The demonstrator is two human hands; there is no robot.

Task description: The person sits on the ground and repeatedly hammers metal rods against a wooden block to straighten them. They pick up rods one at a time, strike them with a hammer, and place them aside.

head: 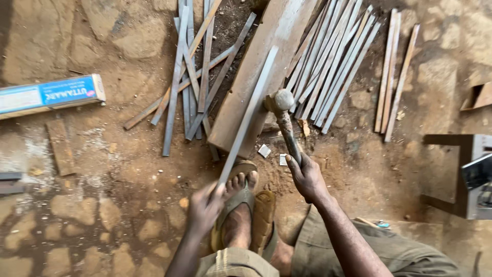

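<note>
My left hand (205,208) grips the near end of a long flat metal strip (249,110). The strip slants up and to the right, resting on a thick rusty steel beam (266,51) that lies on the ground. My right hand (306,177) holds the handle of a hammer (282,102), whose head sits at the strip's right side above the beam's edge. My sandalled feet (246,210) are between the two hands, just below the beam's near end.
A loose pile of flat metal strips (189,66) lies left of the beam and a neater fan of strips (335,61) right of it. Three thin bars (392,72) lie farther right. A long blue-and-white box (48,95) lies at left, a metal frame (461,174) at right.
</note>
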